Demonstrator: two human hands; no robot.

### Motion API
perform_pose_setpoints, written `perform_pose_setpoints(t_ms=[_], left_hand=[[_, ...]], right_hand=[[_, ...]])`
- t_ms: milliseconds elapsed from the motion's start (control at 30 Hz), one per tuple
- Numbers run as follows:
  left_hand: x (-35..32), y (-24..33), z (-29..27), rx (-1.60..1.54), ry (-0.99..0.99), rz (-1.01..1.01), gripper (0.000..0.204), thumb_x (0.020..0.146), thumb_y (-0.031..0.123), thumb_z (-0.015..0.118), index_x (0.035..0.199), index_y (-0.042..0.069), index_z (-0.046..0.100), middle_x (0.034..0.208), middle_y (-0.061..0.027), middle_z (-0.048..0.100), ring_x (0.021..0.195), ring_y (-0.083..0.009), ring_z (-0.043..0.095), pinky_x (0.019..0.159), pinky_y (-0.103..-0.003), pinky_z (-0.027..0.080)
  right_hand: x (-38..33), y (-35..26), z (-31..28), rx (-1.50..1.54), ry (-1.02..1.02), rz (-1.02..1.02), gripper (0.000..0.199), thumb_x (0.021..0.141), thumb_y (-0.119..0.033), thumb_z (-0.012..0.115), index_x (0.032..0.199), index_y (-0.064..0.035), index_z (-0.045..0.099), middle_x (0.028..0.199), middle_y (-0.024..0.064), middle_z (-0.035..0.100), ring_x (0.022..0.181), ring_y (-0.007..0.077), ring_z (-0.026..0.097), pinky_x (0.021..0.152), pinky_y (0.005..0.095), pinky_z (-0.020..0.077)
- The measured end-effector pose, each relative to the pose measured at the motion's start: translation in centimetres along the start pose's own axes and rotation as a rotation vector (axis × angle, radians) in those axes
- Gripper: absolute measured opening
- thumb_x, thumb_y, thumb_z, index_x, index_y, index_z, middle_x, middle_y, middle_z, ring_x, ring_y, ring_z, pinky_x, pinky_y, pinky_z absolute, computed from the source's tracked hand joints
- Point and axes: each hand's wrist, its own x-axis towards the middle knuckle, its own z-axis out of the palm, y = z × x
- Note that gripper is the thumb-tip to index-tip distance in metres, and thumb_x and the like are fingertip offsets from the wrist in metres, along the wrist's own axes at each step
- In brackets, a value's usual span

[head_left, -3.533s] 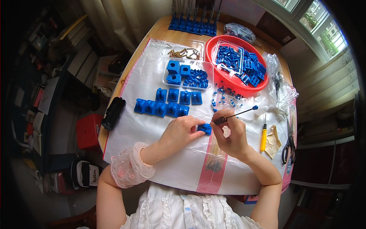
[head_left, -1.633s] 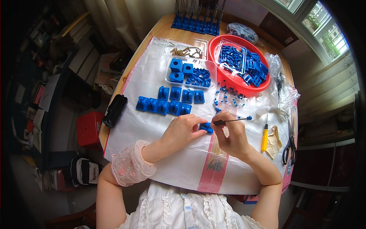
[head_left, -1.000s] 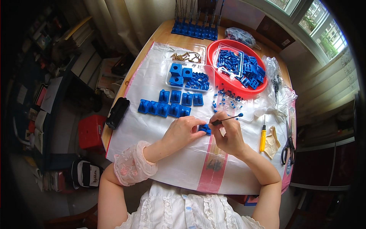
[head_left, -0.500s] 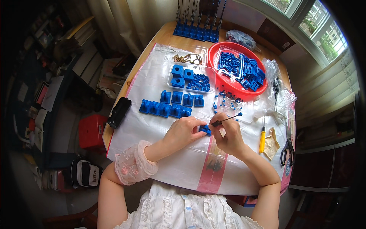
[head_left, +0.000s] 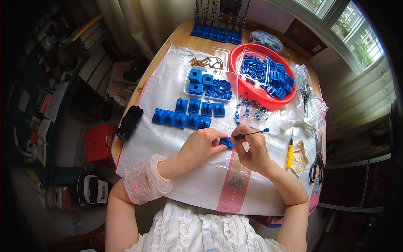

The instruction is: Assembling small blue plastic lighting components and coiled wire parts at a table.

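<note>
My left hand is closed, thumb and forefinger pinching a small blue plastic block just above the covered table. Fingers hide much of that block. My right hand is closed around a thin dark rod with a blue ball at its outer end; the rod's thicker dark end lies at the fingertips, right beside the block. Whether the rod touches the block, I cannot tell. Beyond my left hand, several finished-looking blue blocks with raised middles stand in two rows.
A clear tray holds blue cubes and small blue pieces; brass screws lie behind it. Tiny blue-and-silver parts sit near a red basin of blue parts. At right lie a yellow screwdriver and scissors; a black case is left.
</note>
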Motion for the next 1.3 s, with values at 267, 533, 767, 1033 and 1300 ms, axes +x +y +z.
perform_pose_setpoints(t_ms=[267,533,767,1033,1300], left_hand=[[-0.01,0.02,0.00,0.009,0.010,0.025,0.029,0.082,0.013,0.084,0.109,0.006,0.077,0.080,-0.0072,0.067,0.067,-0.0173,0.062,0.064,-0.031,0.052],[-0.01,-0.27,0.04,0.007,0.008,0.027,0.030,0.082,0.013,0.084,0.110,0.006,0.076,0.081,-0.0071,0.067,0.066,-0.0167,0.062,0.064,-0.031,0.052],[-0.03,-0.28,0.15,0.000,0.004,0.009,0.031,0.082,0.013,0.084,0.111,0.006,0.076,0.082,-0.0075,0.068,0.067,-0.0171,0.063,0.065,-0.032,0.053],[-0.10,-0.17,0.02,0.017,0.004,0.013,0.031,0.082,0.014,0.084,0.110,0.007,0.075,0.081,-0.0072,0.068,0.067,-0.0181,0.063,0.065,-0.032,0.052],[-0.07,-0.11,-0.02,0.023,0.003,0.017,0.031,0.082,0.014,0.084,0.110,0.006,0.075,0.080,-0.0067,0.067,0.067,-0.0173,0.063,0.065,-0.032,0.052]], right_hand=[[0.21,0.08,-0.03,-0.005,0.010,-0.026,0.021,0.083,0.012,0.070,0.096,0.0007,0.057,0.080,0.0120,0.061,0.067,0.0289,0.065,0.061,0.0368,0.0475],[0.53,-0.32,-0.16,0.051,0.005,-0.005,0.019,0.085,0.011,0.069,0.095,0.0008,0.057,0.079,0.0113,0.061,0.067,0.0270,0.066,0.060,0.0361,0.0497],[0.21,-0.01,-0.45,0.073,-0.041,0.075,0.020,0.085,0.011,0.071,0.097,0.0009,0.057,0.080,0.0118,0.063,0.070,0.0267,0.069,0.062,0.0345,0.0523],[0.17,0.04,-0.30,0.070,-0.044,0.067,0.020,0.085,0.010,0.071,0.097,0.0010,0.058,0.081,0.0124,0.064,0.070,0.0271,0.071,0.062,0.0354,0.0525],[0.23,0.40,-0.69,0.022,-0.098,-0.018,0.025,0.087,0.017,0.067,0.103,0.0023,0.055,0.091,0.0122,0.065,0.070,0.0198,0.070,0.062,0.0296,0.0582]])
